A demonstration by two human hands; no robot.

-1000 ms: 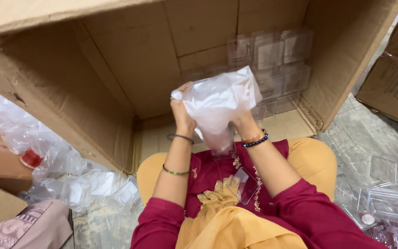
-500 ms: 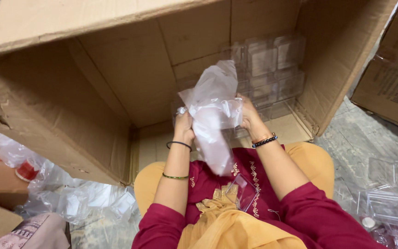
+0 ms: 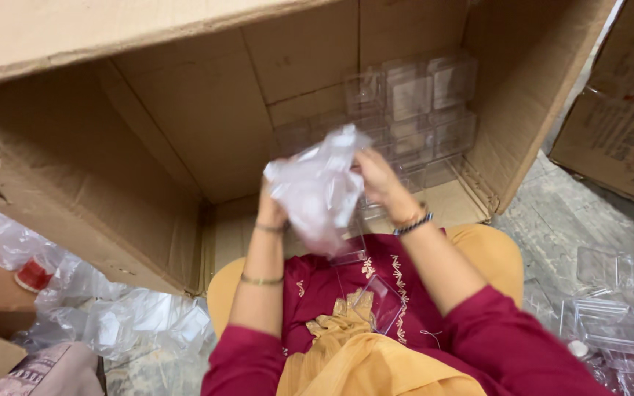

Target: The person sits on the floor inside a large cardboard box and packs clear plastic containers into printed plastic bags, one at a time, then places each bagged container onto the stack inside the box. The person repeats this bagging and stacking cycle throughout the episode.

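Head | both hands' fingers grip plastic bag [image 3: 317, 187] | bag now lower, more crumpled

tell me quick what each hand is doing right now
Left hand: closed on the crumpled clear plastic bag, mostly hidden behind it.
Right hand: closed, pinching the bag's upper edge.

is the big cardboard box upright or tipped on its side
Tipped on its side: the cardboard box opens toward the person, with clear plastic containers stacked against its far inner wall.
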